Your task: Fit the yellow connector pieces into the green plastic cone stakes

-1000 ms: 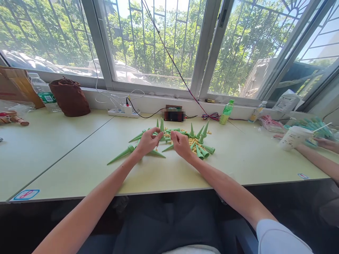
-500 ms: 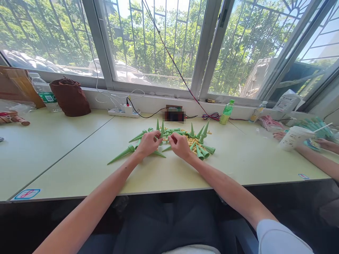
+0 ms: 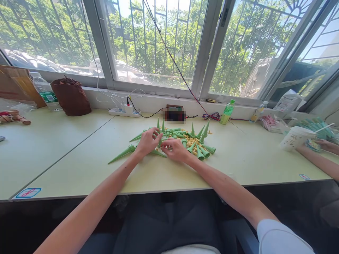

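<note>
- Work surface: pale yellow-green table under the grip, set against barred windows with foliage outside.
- Left hand: fingers bent around a green spike, grasping it at the centre of the work area.
- Right hand: thumb and fingertips drawn together just beside that spike, on its right; whether they pinch a part cannot be told (the fingers hide the spot).
- Right of the grip: a pile of small yellow fittings, with hollow green cones lying at its near edge, open ends outward.
- Far side of the pile: further green spikes, several upright, some tilted.
- Left of the grip: one long green spike lying flat, its tip pointing away from the hands.
- Beyond the grip, along the wall: a power strip to the left, a blurred device straight ahead, a green bottle to the right.
- Far right of the grip: a white cup near another person's forearm.
</note>
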A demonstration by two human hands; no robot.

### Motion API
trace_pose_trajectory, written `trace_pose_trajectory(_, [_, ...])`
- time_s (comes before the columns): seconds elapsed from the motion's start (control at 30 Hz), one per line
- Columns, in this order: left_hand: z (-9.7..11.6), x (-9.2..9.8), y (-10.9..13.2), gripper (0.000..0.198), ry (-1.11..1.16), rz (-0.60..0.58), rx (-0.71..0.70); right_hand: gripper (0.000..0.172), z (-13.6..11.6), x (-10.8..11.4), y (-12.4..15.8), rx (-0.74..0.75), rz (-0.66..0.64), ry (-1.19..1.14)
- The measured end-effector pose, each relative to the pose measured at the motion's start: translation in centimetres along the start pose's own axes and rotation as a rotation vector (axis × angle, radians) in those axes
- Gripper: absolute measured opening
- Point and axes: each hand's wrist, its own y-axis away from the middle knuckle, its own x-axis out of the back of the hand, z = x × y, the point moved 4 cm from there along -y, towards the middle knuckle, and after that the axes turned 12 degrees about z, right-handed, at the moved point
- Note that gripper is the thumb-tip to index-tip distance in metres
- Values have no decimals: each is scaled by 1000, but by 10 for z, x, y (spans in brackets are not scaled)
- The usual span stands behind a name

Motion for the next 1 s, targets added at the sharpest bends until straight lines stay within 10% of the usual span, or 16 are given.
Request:
trace_pose_trajectory(0.53, [2,1,0,30,28,17,18,24,-11,-6,1,149,-185,-10])
trace_pose_trajectory(1.0, [2,-1,1,31,11,4,-14,17,-1,-6,0,22,-45,26])
